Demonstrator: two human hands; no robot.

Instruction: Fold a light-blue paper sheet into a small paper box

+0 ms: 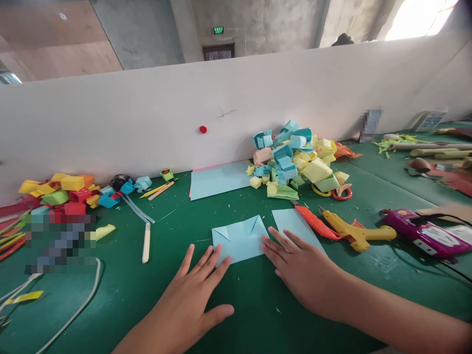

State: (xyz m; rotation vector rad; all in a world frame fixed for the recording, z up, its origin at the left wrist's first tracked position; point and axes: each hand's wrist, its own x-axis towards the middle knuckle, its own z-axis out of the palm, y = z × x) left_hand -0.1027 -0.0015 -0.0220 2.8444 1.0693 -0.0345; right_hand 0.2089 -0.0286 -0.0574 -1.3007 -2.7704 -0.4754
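Note:
A light blue paper (241,238), partly folded with two small corner flaps, lies on the green table (258,305). My left hand (193,295) rests flat with fingers stretched out, its fingertips on the paper's near left edge. My right hand (302,268) lies flat with fingers spread, its fingertips touching the paper's right edge. It covers part of a second light blue sheet (293,223) lying just right of the folded one. Neither hand grips anything.
An orange utility knife (317,223), a yellow glue gun (356,231) and a purple device (424,233) lie to the right. Piles of folded paper boxes sit at back centre (295,162) and at the left (59,194). A blue sheet (217,179) lies by the white partition (147,108).

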